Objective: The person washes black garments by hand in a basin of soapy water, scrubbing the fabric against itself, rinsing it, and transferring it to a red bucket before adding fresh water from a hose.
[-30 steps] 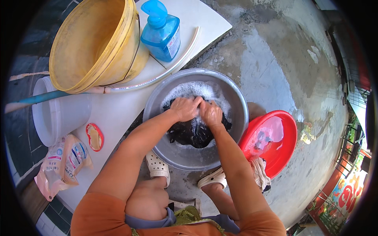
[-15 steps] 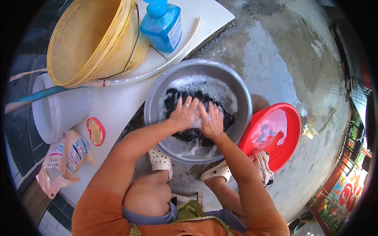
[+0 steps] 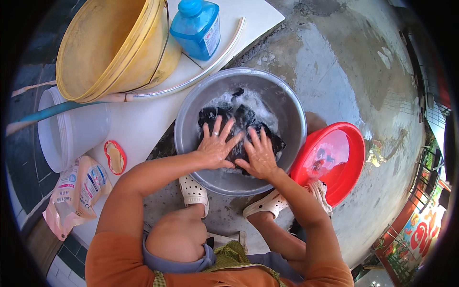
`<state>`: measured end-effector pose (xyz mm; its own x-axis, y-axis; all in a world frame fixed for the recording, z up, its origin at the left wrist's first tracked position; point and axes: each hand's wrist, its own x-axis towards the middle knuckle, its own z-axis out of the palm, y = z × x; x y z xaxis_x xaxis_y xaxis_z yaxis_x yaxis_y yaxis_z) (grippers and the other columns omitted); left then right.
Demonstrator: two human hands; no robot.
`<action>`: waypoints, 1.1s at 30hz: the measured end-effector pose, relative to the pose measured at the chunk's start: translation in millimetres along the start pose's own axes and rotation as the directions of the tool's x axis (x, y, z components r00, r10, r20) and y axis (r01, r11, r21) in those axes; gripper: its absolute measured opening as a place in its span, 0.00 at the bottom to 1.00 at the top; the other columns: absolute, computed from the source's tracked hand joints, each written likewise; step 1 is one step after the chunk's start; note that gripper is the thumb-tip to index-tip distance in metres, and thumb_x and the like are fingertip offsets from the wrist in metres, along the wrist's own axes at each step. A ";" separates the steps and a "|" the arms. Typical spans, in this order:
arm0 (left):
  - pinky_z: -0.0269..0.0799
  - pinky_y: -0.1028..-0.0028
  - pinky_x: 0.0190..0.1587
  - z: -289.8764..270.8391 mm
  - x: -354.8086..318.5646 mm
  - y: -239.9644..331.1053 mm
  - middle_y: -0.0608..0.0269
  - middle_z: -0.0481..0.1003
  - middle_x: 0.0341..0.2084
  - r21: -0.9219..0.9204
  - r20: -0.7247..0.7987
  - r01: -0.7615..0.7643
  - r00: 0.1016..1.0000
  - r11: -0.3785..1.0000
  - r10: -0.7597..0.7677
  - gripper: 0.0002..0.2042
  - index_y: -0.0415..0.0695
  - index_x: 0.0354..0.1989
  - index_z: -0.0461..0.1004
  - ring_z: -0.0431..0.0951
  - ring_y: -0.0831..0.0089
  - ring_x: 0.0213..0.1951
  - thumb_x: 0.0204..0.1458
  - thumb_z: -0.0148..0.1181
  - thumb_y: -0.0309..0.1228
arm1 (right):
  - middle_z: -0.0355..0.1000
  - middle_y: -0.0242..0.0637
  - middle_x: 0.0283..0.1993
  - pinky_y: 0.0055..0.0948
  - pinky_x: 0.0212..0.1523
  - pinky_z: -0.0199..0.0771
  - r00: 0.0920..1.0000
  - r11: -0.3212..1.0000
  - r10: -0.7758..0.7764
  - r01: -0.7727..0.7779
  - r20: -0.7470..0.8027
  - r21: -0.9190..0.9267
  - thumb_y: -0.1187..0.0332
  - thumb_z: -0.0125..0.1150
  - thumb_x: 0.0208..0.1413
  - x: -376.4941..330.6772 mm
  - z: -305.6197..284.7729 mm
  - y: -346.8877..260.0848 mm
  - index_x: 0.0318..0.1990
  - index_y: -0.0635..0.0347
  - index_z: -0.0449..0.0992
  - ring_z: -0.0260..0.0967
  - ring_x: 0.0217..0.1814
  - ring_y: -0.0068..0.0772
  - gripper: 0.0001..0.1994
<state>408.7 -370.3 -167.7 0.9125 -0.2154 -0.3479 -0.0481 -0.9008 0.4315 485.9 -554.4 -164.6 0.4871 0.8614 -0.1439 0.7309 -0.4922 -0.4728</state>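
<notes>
A grey basin (image 3: 292, 125) on the floor holds foamy water and a soaked black cloth (image 3: 245, 115), probably a garment. My left hand (image 3: 216, 147), with a ring on one finger, lies open on the near left of the cloth, fingers spread. Beside it my right hand (image 3: 261, 157) rests open on the cloth's near right, fingers fanned out. Neither hand grips anything; both look wet. Suds (image 3: 264, 106) lie mostly along the far side of the cloth.
A red basin (image 3: 348, 178) with water stands at the right, a pale cloth (image 3: 321, 195) over its near rim. On the white ledge at left are a yellow bucket (image 3: 165, 57), blue bottle (image 3: 196, 36), hose (image 3: 191, 80), whitish bucket (image 3: 88, 136), red-rimmed brush (image 3: 114, 158) and pink bag (image 3: 79, 193).
Both hands have drawn back toward me and spread their fingers. More of the black cloth shows beyond them, with raised folds, and there is less splashing foam around the hands.
</notes>
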 end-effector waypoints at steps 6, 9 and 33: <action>0.61 0.49 0.46 6.1 66.0 -22.5 0.50 0.59 0.52 -0.050 -0.022 0.110 0.994 0.993 -0.112 0.37 0.55 0.56 0.58 0.64 0.46 0.49 0.34 0.65 0.47 | 0.62 0.47 0.50 0.44 0.42 0.67 0.959 0.964 0.257 -0.263 -0.121 -0.034 0.58 0.62 0.38 52.1 27.9 27.9 0.44 0.59 0.68 0.63 0.45 0.51 0.24; 0.65 0.58 0.49 -39.0 108.5 -33.0 0.44 0.72 0.42 -0.293 0.187 0.344 0.936 0.892 -0.299 0.29 0.51 0.53 0.64 0.71 0.49 0.47 0.44 0.54 0.53 | 0.70 0.59 0.40 0.46 0.43 0.69 0.691 0.675 0.716 -0.721 0.097 0.156 0.53 0.50 0.49 97.5 11.7 51.1 0.42 0.66 0.71 0.68 0.45 0.57 0.23; 0.64 0.61 0.49 -15.7 98.3 -77.4 0.48 0.72 0.43 -0.533 -0.012 0.279 0.941 0.798 -0.337 0.33 0.42 0.51 0.66 0.72 0.57 0.48 0.45 0.53 0.58 | 0.73 0.49 0.40 0.38 0.45 0.67 0.457 0.209 0.833 -0.784 0.314 0.585 0.53 0.52 0.49 126.6 13.7 62.5 0.41 0.64 0.74 0.70 0.44 0.41 0.22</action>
<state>508.5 -315.8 -222.2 0.8799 0.1052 -0.4633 0.4332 -0.5783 0.6913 586.8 -474.4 -224.3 0.6810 0.0227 -0.7319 -0.5082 -0.7050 -0.4947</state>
